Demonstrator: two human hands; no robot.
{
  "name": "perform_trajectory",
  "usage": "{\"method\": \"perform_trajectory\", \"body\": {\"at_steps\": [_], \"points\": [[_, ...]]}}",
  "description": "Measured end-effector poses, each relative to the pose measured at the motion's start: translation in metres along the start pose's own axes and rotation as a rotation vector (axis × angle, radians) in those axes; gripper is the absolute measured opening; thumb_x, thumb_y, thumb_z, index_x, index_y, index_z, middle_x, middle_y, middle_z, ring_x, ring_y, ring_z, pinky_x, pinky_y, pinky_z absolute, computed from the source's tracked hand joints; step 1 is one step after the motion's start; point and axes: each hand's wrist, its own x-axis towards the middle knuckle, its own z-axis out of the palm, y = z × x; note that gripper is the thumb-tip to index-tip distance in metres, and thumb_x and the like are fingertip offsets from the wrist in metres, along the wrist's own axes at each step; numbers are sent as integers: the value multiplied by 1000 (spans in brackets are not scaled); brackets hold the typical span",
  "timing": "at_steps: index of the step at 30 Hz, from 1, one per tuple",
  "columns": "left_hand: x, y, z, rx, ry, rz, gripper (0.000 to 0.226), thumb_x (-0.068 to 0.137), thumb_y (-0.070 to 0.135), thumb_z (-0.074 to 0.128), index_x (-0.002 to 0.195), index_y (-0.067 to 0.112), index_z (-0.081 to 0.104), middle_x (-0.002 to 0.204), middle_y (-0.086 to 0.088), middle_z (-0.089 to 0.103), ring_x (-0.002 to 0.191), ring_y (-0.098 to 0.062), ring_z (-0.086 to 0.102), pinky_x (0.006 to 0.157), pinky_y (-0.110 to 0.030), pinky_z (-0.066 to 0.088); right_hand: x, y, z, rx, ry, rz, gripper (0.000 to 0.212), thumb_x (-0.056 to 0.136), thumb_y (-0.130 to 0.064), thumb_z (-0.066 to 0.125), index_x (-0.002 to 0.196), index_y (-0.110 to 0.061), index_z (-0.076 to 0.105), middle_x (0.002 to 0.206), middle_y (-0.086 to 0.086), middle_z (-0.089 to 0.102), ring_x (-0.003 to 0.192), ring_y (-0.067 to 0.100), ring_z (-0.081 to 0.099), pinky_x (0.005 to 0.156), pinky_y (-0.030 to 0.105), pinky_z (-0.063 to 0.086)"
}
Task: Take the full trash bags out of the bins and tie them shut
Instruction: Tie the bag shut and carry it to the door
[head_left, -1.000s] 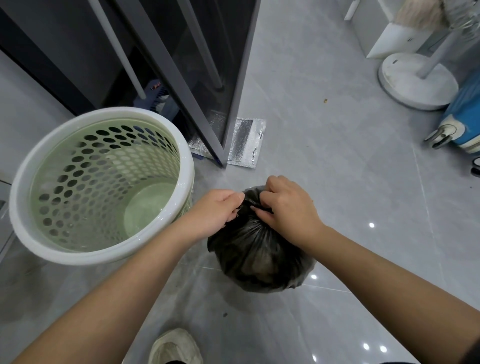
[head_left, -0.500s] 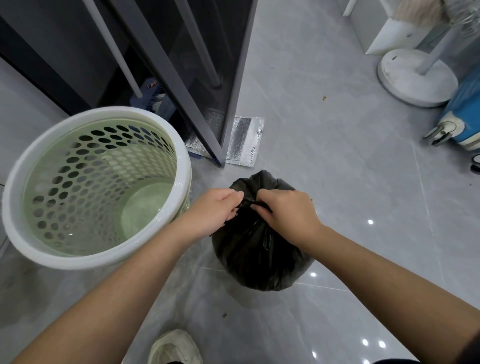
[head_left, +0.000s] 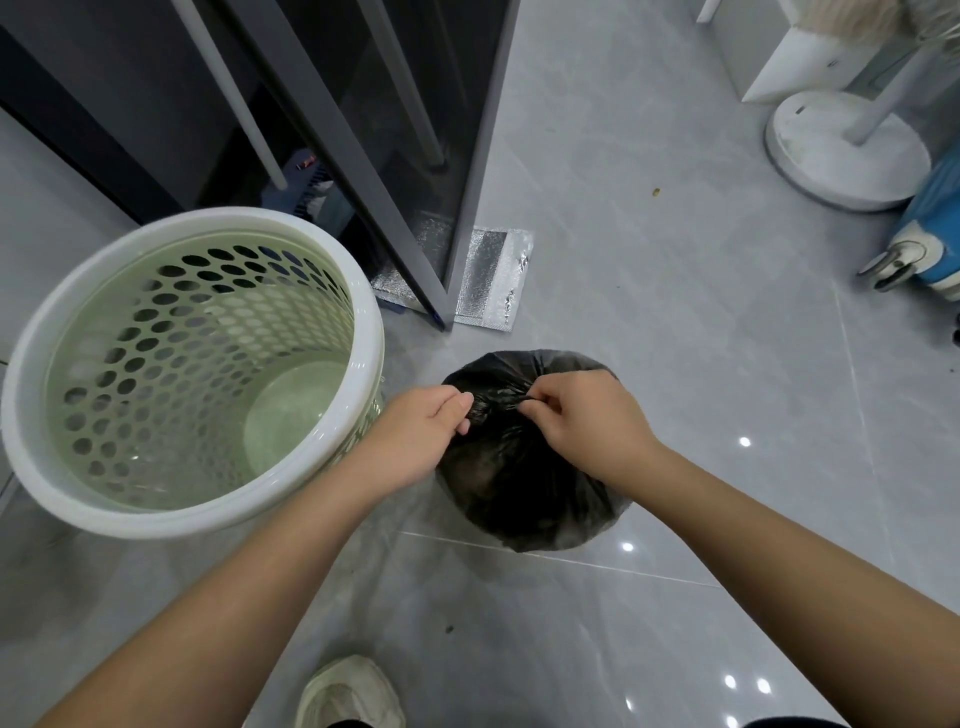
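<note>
A full black trash bag (head_left: 519, 493) sits on the grey tiled floor in the middle of the view. Its gathered top is stretched between both hands. My left hand (head_left: 421, 441) pinches one twisted end of the bag's neck from the left. My right hand (head_left: 587, 426) pinches the other end from the right, a little apart from the left. A pale green perforated bin (head_left: 332, 431) with a white rim stands just left of the bag, with no liner inside.
A dark grey glass door frame (head_left: 441, 249) stands behind the bag, with a silver foil pouch (head_left: 493, 280) at its foot. A white fan base (head_left: 847, 150) and a blue wheeled suitcase (head_left: 930, 234) are at the right. A shoe (head_left: 348, 696) shows at the bottom.
My hands have drawn slightly apart, pulling the bag's neck out taut between them. The bag and bin have not moved from their spots.
</note>
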Motion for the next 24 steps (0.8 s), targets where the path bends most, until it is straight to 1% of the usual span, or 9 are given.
{"method": "perform_trajectory", "body": {"at_steps": [3,5,7,9,12,15,17,20,24], "points": [[-5,1,14,-71,-22,-7,39,98,26,43,60,21,49,41,15,45,43,-2,38,53,-26,30,1,-1,-2,-19,66,53,20,89,-29,55,78,-19,68,66,-4,66,66,15,60,62,31,50],[-11,2,23,-33,17,59,37,97,24,44,61,21,49,46,11,47,46,-3,40,55,-29,32,3,-4,-6,214,34,144,21,87,-21,58,72,-14,70,60,-3,67,56,6,59,61,24,49],[-18,1,33,107,36,143,31,97,27,44,67,20,48,56,6,49,57,-13,48,58,-33,37,2,-7,-10,452,-27,271,20,87,-15,58,72,-11,71,61,-1,70,41,4,51,48,13,42],[-24,-2,44,329,61,223,27,97,30,41,74,18,45,67,2,52,65,-24,54,59,-38,41,3,-10,-11,720,-87,440,19,88,-10,57,78,-7,72,68,4,71,34,4,44,37,14,35],[-28,-8,59,622,198,382,28,94,33,39,72,16,46,64,0,55,48,-29,56,40,-33,39,5,-15,-12,1192,-223,772,14,91,-4,54,84,-2,66,75,9,71,34,2,48,30,12,34],[-26,-12,68,793,269,448,27,86,31,42,67,18,54,57,2,56,34,-24,52,32,-22,30,5,-15,-12,1466,-320,991,18,94,-2,50,80,-4,62,63,6,71,45,4,63,39,13,50],[-26,-16,71,832,269,466,24,85,30,44,66,19,55,57,3,55,32,-21,51,32,-20,28,4,-13,-11,1392,-364,935,18,94,-3,50,81,-5,63,57,2,68,46,5,63,43,15,52],[-28,-28,70,833,194,489,27,86,34,40,67,20,54,58,3,56,35,-20,52,32,-21,29,-1,-11,-11,1023,-471,679,22,94,-3,46,83,-6,64,60,2,63,46,7,59,43,15,48],[-37,-38,53,747,-98,481,38,89,49,27,75,23,50,71,4,58,58,-21,57,48,-30,39,-10,-11,-16,472,-504,351,26,92,-3,43,83,-8,67,66,6,67,52,14,64,51,17,50]]}}
